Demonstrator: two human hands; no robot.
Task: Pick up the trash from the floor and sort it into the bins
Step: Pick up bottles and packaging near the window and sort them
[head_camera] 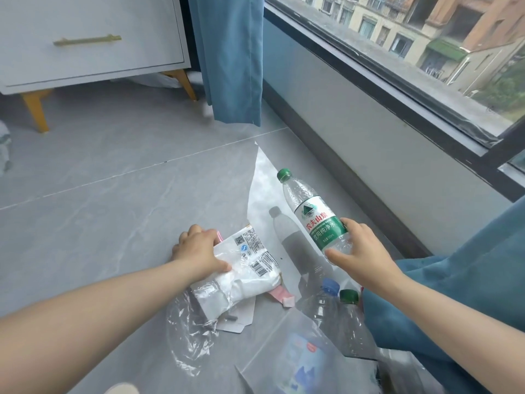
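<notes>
My right hand (359, 251) grips the lower part of a clear plastic bottle (308, 207) with a green cap and green label, held tilted above the floor. My left hand (199, 248) holds the top of a white plastic package (250, 268) with barcodes, which lies on the grey tile floor (113, 194). Beneath the package lie clear crumpled plastic film (187, 331), a grey card piece (241, 317) and a pink wrapper (281, 297). Two more clear bottles rest at the lower right, one with a blue cap (329, 285), one with a green cap (349, 296). No bin is in view.
A pale drawer cabinet (85, 38) on wooden legs stands at the back left. Blue curtains hang at the back (230, 52) and bunch at the right (460, 294). A window wall (369, 137) runs along the right. More clear packaging (306, 362) lies at the bottom.
</notes>
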